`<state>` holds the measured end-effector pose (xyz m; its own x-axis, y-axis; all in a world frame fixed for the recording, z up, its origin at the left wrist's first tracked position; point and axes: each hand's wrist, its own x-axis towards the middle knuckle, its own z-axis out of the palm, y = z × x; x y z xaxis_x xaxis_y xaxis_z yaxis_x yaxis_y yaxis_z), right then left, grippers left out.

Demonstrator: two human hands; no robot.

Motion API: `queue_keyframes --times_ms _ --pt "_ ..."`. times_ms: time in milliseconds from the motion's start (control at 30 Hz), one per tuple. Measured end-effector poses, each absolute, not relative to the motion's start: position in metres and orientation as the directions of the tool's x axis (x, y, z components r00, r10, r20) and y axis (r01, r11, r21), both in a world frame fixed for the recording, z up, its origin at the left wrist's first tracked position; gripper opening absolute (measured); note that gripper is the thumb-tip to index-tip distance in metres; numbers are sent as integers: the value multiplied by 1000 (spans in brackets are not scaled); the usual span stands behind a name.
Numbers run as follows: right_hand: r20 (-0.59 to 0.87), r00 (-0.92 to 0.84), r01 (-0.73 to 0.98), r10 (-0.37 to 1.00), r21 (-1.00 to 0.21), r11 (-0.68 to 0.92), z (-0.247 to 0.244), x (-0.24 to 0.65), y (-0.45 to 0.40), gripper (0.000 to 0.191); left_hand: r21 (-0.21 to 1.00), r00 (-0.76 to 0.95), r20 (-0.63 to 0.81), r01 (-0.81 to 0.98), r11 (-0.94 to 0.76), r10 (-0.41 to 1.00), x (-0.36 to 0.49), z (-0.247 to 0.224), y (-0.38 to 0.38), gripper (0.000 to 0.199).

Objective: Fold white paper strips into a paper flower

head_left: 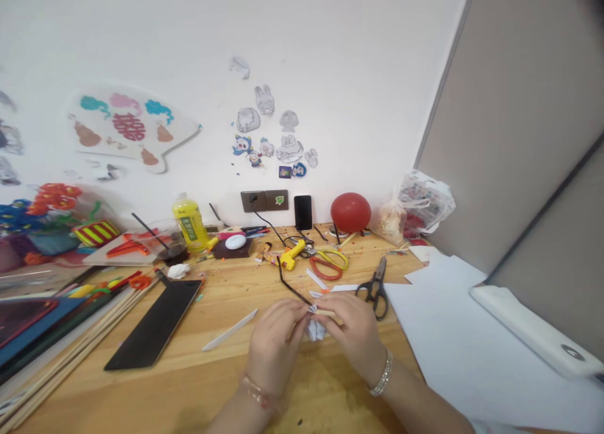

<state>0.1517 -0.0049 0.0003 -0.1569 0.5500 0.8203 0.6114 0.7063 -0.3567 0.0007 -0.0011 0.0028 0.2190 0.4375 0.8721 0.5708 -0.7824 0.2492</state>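
Observation:
Near the front middle of the table, my left hand (277, 336) and my right hand (355, 334) meet with fingertips pinched. Between them is a small piece of folded white paper (315, 331), its pleats showing below the fingers. A thin dark stem (293, 288) runs from the fingertips up and to the left, bent near its far end. Whether it is fixed to the paper is hidden by the fingers. Black-handled scissors (375, 289) lie beside my right hand. A white paper strip (229, 330) rests left of my left hand.
Beyond my hands lie a yellow glue gun (292, 255) and scissors with red and yellow handles (330, 265). A black slab (155, 326) and wooden sticks (78, 352) are at left, white paper sheets (453, 339) at right. A red balloon (350, 212) and yellow bottle (190, 222) stand behind.

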Motion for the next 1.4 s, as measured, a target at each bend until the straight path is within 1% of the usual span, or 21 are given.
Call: queue_keyframes --times_ms 100,167,300,367,433,533,600,700,767,833,933,1033,1100,1167,1267,1400 --pt "822 -168 632 544 -334 699 -1 152 -5 27 263 230 858 570 -778 459 1 4 -3 9" --pt "814 -168 639 556 -340 690 -1 153 -4 28 278 247 845 557 -783 475 1 5 -4 10" --pt "776 -178 655 604 -365 662 1 155 -4 32 302 320 802 511 -805 504 1 9 -3 11" --pt "762 -203 659 615 -358 661 3 156 -4 34 303 357 783 494 -815 509 0 10 -2 10" --pt "755 -232 649 614 -350 676 4 158 -3 34 331 378 749 498 -802 544 -1 10 -1 8" --pt "732 -248 620 635 -384 684 7 158 -3 34 383 400 686 513 -768 608 -2 10 1 6" --pt "707 -253 613 661 -412 675 10 159 -3 34 384 410 672 519 -764 616 -2 11 1 7" --pt "635 -345 609 691 -409 680 15 162 -3 31 385 431 645 529 -756 631 -3 12 0 10" --pt "574 -437 590 693 -399 702 20 166 -2 26 413 445 602 536 -736 663 -4 12 0 9" --pt "538 -485 570 690 -403 716 23 170 -2 21 446 446 564 543 -711 695 -4 12 0 7" --pt "493 -502 578 711 -419 700 27 174 -1 18 489 429 524 556 -672 736 -3 12 0 4" --pt "424 -476 637 770 -438 635 25 175 0 13 549 398 445 586 -596 802 -2 14 0 6" --pt "375 -438 668 817 -473 575 23 175 1 9 602 375 374 598 -530 848 -1 14 0 9" --pt "333 -397 661 855 -543 518 18 174 3 6 668 360 292 586 -459 886 1 13 1 10" --pt "274 -391 591 878 -656 468 11 175 7 5 776 358 164 528 -344 919 1 4 7 12" --pt "151 -429 501 890 -780 374 1 176 16 8 885 342 59 417 -208 938 1 -13 18 16"
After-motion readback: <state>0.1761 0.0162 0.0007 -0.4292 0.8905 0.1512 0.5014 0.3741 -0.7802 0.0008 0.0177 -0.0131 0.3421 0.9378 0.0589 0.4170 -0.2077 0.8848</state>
